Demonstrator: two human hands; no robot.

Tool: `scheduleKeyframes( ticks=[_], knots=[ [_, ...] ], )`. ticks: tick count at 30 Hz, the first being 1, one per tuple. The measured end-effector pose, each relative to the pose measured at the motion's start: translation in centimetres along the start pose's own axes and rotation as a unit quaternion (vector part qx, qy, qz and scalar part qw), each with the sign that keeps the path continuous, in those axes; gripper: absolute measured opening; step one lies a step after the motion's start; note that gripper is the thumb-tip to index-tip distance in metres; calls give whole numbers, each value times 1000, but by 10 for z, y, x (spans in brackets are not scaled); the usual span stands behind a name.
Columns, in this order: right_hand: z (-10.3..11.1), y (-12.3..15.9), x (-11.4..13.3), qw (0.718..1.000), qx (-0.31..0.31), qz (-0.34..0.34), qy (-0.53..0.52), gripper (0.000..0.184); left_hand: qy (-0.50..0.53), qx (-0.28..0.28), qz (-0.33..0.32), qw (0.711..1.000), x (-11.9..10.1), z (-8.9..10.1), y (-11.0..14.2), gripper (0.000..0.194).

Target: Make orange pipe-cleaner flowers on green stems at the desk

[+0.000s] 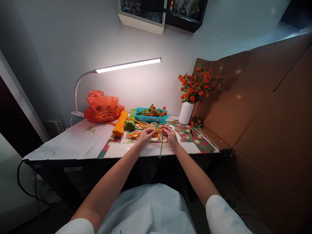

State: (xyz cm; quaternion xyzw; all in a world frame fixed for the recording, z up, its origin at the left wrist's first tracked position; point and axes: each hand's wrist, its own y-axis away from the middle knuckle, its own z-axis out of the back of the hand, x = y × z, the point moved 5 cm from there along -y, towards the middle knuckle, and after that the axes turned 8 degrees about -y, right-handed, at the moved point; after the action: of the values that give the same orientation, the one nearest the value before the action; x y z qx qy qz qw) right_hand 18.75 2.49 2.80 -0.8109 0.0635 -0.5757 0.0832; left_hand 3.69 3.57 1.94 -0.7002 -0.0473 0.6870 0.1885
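Note:
Over the front part of the table, my left hand (146, 136) and my right hand (171, 136) work close together with their fingertips pinched. Between them runs a green pipe cleaner (161, 148), one end dangling past the table's front edge. Both hands appear to grip it; a bit of orange shows at the fingertips, too small to make out. Loose orange pipe cleaners (133, 135) lie just left of my left hand. Behind them are a thick orange bundle (120, 125) and a green bundle (130, 124) of pipe cleaners.
A blue basket (151, 119) holds orange flowers with green stems. Right of it stands a white ribbed vase (186, 113) of similar flowers. An orange plastic bag (103, 107) sits beside a lit desk lamp (128, 65). Tall cardboard (258, 97) walls the right side.

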Motion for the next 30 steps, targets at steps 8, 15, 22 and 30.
scheduleKeyframes(
  ticks=[8, 15, 22, 30],
  knots=[
    [-18, -13, 20, 971, 64, 33, 229, 22, -98, -10, -42, 994, 1, 0, 2, 34],
    [-38, -12, 5, 984, 38, 35, 173, 19, -144, -39, -70, 986, 1, 5, 2, 25],
    [-15, -10, 13, 993, 101, 10, 65, 28, -27, -25, -2, 999, 3, 3, 0, 38],
    [-9, 13, 2, 970, 74, 108, 206, 31, -1, 1, -1, 1000, 3, 3, 0, 40]
  ],
)
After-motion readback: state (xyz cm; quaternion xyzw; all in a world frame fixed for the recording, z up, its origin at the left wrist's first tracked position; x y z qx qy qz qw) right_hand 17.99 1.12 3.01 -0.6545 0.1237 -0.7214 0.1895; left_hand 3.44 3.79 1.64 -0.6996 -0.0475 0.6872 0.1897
